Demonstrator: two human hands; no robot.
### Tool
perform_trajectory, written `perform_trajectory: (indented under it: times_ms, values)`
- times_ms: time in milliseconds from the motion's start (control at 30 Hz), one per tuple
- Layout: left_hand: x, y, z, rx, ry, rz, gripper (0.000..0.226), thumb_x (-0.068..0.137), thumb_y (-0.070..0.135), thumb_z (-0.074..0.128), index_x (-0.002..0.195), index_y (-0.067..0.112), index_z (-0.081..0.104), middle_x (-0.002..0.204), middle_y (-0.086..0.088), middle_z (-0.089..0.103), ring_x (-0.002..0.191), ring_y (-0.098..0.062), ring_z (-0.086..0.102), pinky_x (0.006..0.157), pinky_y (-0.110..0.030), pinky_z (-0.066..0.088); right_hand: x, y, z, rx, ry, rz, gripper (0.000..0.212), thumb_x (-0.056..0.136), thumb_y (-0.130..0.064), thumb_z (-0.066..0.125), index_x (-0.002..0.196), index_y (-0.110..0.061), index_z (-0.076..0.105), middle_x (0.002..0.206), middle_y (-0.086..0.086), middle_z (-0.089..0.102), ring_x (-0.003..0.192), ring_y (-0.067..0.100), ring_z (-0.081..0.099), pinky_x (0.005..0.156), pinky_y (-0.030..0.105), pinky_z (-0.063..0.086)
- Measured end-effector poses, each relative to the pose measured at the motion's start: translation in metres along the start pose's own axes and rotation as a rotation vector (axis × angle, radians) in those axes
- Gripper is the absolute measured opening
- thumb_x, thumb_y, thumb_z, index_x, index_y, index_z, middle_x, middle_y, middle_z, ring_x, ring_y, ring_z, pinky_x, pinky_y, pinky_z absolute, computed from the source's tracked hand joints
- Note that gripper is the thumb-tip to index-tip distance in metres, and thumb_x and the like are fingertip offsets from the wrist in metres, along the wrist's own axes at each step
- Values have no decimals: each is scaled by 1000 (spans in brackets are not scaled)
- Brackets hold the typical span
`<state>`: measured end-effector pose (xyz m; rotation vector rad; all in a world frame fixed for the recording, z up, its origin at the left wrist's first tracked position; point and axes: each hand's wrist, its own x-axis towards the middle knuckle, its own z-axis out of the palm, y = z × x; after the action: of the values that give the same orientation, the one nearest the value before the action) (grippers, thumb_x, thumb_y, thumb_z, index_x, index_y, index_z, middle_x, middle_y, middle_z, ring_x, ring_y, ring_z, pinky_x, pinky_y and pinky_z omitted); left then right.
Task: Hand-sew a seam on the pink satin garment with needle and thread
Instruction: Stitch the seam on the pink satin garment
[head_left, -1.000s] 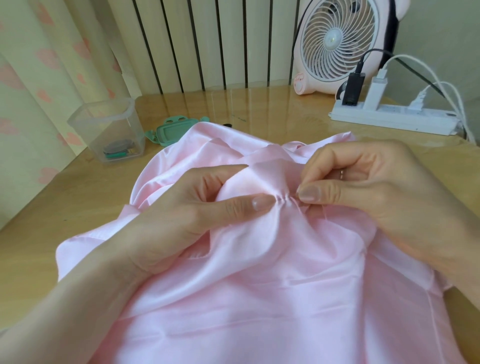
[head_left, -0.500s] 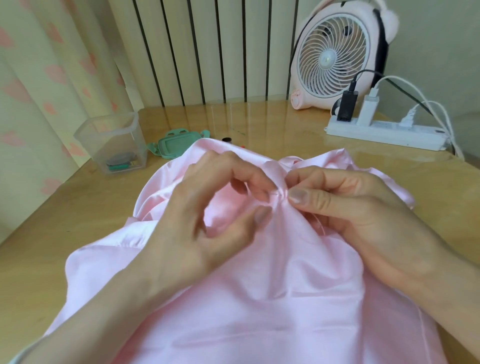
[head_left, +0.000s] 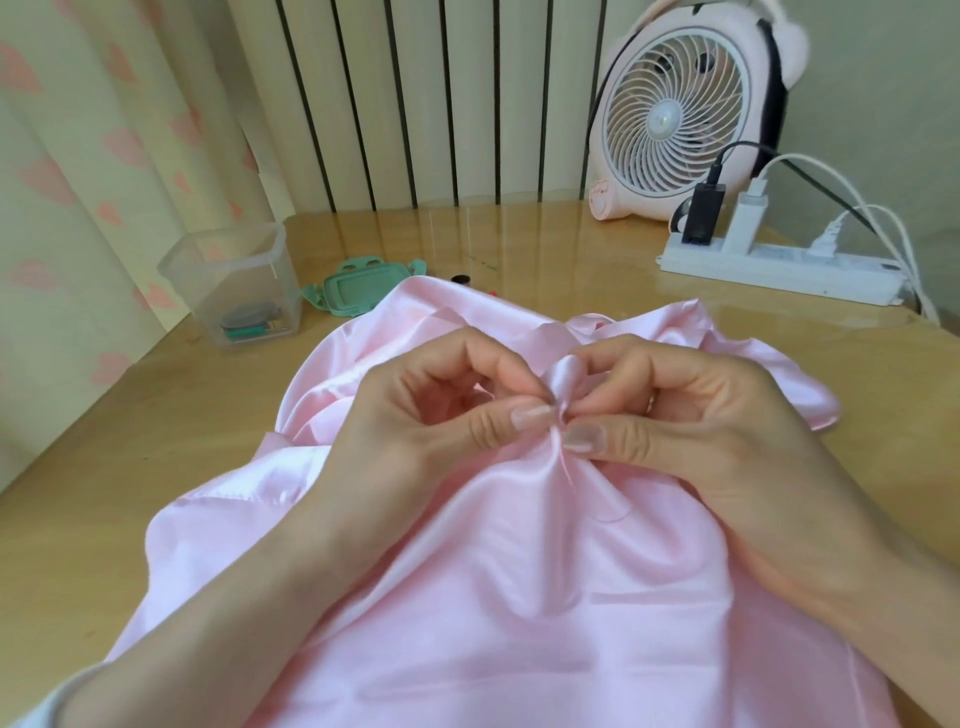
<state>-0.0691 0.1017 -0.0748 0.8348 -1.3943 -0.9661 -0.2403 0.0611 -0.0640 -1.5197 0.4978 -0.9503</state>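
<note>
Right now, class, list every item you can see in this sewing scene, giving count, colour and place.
table: one, light wood, under everything
pink satin garment: one, pink, spread across the table centre
container: one, clear, rear left on table
lid: one, green, beside the container
fan: one, pink and white, rear right
power strip: one, white, by the fan
curtain: one, cream with pink hearts, left
left hand: one, pinches a garment fold
right hand: one, pinches the same fold

2 hands (head_left: 415, 431) (head_left: 701, 431), 1 garment (head_left: 519, 597), 1 fan (head_left: 670, 114), 1 pwr strip (head_left: 779, 267)
</note>
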Motion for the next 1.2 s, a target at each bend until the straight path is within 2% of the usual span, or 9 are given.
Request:
perform_trajectory:
  times_ms: [167, 333, 533, 633, 733, 833, 1000, 1133, 1200]
  values:
    - [3, -1, -2, -24, -2, 82, 13, 66, 9, 71, 65, 21, 66, 70, 8, 61, 63, -7, 53, 61, -14, 43, 2, -2, -7, -12, 67, 56, 34, 45, -9, 87, 72, -13, 67, 78, 10, 69, 69, 16, 65, 63, 18, 52]
    - [3, -2, -4, -57, 12, 119, 15, 68, 5, 64, 63, 19, 63, 70, 6, 60, 64, -7, 54, 62, -16, 44, 6, -8, -17, -157, -26, 115, 34, 55, -7, 84, 83, -12, 67, 79, 8, 66, 71, 16, 63, 66, 20, 54]
    - [3, -4, -5, -51, 18, 105, 20, 68, 1, 66, 64, 20, 62, 75, 2, 66, 69, -8, 57, 65, -16, 46, 6, -11, -19, -303, -50, 111, 26, 46, -24, 78, 69, -13, 73, 59, -3, 61, 58, 7, 55, 57, 14, 48]
    - [2, -3, -2, -65, -1, 112, 16, 78, 6, 60, 68, 19, 57, 76, -2, 71, 63, -10, 57, 59, -16, 43, 6, -13, -21, -280, -70, 75, 16, 54, -14, 86, 63, -15, 72, 63, 3, 64, 60, 10, 59, 59, 14, 47]
    - [3, 0, 0, -104, 54, 97, 20, 84, 8, 59, 74, 10, 43, 72, -3, 72, 58, -11, 61, 54, -16, 43, 7, -10, -26, -224, -50, 58, 5, 61, -15, 74, 61, -15, 69, 69, 11, 65, 66, 13, 62, 62, 17, 47]
    - [3, 8, 0, -145, 90, 78, 14, 83, 20, 45, 78, 10, 37, 67, -2, 71, 54, -13, 63, 51, -18, 46, 6, -8, -29, -127, -34, 79, 9, 67, -14, 69, 67, -6, 65, 74, 22, 61, 65, 18, 58, 60, 20, 44]
    - [4, 9, 0, -127, 125, 122, 15, 89, 21, 45, 82, 9, 40, 59, 0, 63, 50, -13, 57, 53, -19, 45, 6, -7, -33, -63, -102, 73, 21, 57, -19, 80, 75, -14, 69, 72, 9, 65, 64, 18, 56, 59, 25, 38]
    - [5, 8, -3, -70, 206, 164, 14, 85, 25, 48, 82, 12, 45, 55, 5, 59, 51, -10, 53, 56, -16, 44, 8, -11, -34, -40, -92, 23, 12, 61, -10, 77, 69, -17, 70, 65, 2, 65, 57, 9, 59, 53, 15, 44]
    - [4, 9, -4, -43, 264, 182, 16, 85, 27, 50, 80, 12, 48, 55, 6, 59, 59, -11, 59, 64, -18, 47, 10, -10, -40, -127, -101, -15, 12, 68, -7, 74, 69, -17, 67, 67, -1, 65, 61, 9, 61, 58, 18, 48]
